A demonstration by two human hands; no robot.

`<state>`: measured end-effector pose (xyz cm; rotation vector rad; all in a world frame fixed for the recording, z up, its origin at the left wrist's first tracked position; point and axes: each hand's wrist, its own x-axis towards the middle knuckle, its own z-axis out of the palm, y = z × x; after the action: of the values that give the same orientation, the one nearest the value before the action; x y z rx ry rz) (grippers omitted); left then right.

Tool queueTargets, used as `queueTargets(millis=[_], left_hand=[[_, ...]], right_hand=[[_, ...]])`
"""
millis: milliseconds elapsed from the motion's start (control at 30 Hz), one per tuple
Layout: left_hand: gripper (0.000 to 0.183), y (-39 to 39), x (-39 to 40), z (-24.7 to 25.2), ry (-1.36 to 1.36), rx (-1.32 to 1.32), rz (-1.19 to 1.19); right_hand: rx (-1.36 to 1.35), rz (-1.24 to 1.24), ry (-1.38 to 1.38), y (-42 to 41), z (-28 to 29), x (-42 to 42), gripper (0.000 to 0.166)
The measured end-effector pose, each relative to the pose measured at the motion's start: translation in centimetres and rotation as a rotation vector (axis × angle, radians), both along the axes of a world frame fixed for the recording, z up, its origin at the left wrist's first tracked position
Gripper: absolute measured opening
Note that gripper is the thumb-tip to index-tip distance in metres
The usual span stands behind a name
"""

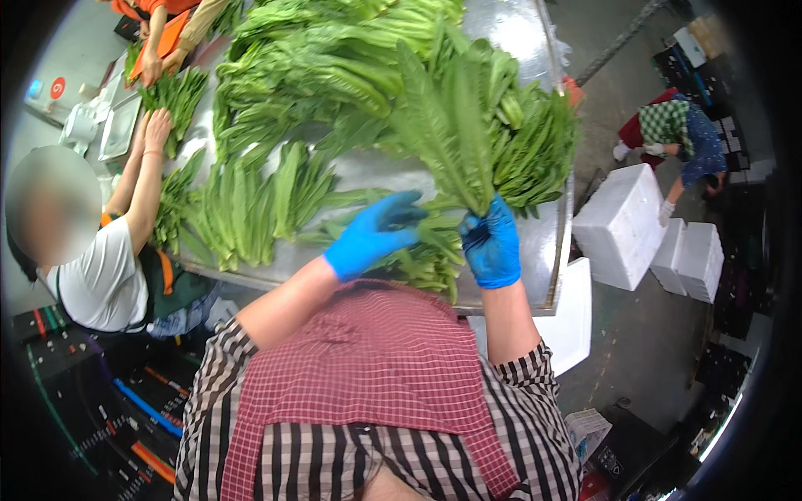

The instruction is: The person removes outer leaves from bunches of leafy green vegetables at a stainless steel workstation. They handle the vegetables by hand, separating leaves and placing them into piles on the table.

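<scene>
My right hand (492, 244), in a blue glove, grips the stem ends of a few long green leaves (451, 131), held upright above the metal table (542, 250). To its left my left hand (379, 235), also gloved in blue, has its fingers apart and nothing in them, above loose leaves. More leafy greens (432, 260) lie between my apron and my hands. A row of greens (238, 206) rests along the near left part of the table, and a large heap (313, 69) covers the far side. Another bundle (539, 144) lies beside the right edge.
At the left a co-worker (103, 275) reaches over greens; another person's hands (163, 66) are beyond. White foam boxes (620, 225) stand right of the table, near a bending person (683, 138). A metal tray (120, 128) sits at the far left. The table has a raised rim.
</scene>
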<state>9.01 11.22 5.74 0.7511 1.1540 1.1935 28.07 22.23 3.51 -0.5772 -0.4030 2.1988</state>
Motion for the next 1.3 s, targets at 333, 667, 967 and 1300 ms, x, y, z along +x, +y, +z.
queueTargets(millis=[333,667,967,1300], left_hand=[[0.043,-1.4,0.0,-0.8,-0.416,-0.129,0.269],[0.057,-2.2,0.2,-1.2,-0.333,-0.065,0.225],[0.064,-2.5,0.5,-1.3,-0.233,-0.143,0.255],[0.052,-3.0,0.9,-1.6,-0.040,-0.166,0.230]], right_hand=[[0.297,0.268,-0.562,-5.8,-1.4,-2.1,0.030],[-0.008,0.359,-0.257,-6.1,-3.0,-2.3,0.031],[-0.144,0.463,-0.001,-6.4,-4.2,-2.1,0.030],[0.258,0.376,-0.439,-7.1,-7.2,-1.7,0.026]])
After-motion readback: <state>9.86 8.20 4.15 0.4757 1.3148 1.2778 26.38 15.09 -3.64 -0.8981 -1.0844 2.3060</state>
